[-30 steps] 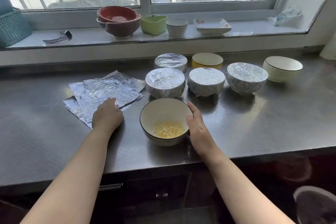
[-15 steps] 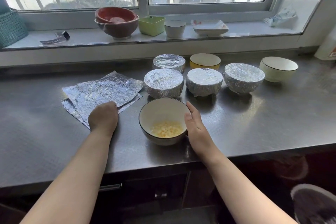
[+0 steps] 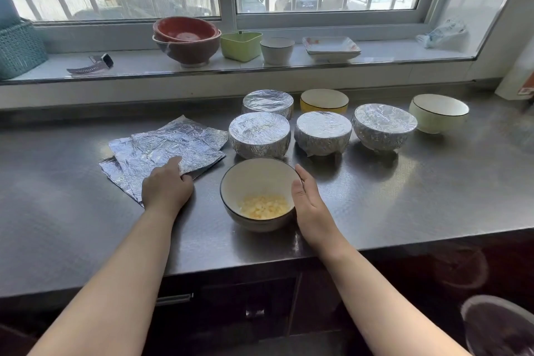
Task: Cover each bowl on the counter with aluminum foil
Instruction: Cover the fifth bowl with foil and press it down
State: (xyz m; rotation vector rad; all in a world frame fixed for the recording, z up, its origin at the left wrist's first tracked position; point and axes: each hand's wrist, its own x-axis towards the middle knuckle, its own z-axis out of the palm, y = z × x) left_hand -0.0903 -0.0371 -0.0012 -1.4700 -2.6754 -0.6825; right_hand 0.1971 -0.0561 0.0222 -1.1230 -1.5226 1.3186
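Note:
A cream bowl (image 3: 231, 182) with yellow food pieces stands on the steel counter (image 3: 404, 196), near the front. My right hand (image 3: 310, 206) rests against its right side, fingers straight and thumb by the rim. My left hand (image 3: 166, 189) sits on the near corner of a stack of foil sheets (image 3: 167, 144); its forefinger lies on the top sheet, its thumb is at the edge, and the other fingers are curled. Behind are several foil-covered bowls (image 3: 259, 133) (image 3: 322, 131) (image 3: 384, 126) (image 3: 268, 100), an uncovered yellow bowl (image 3: 323, 100) and an uncovered pale bowl (image 3: 439, 114).
The windowsill behind holds stacked red bowls (image 3: 185, 37), a green container (image 3: 241, 45), a white cup (image 3: 276, 50), a square plate (image 3: 331, 48), a teal basket (image 3: 17, 49), a watch (image 3: 92, 65) and a plastic bag (image 3: 442, 36). The counter's front edge runs just below my wrists.
My left hand's forefinger has stretched out onto the top foil sheet. The right hand and the bowl have stayed where they were.

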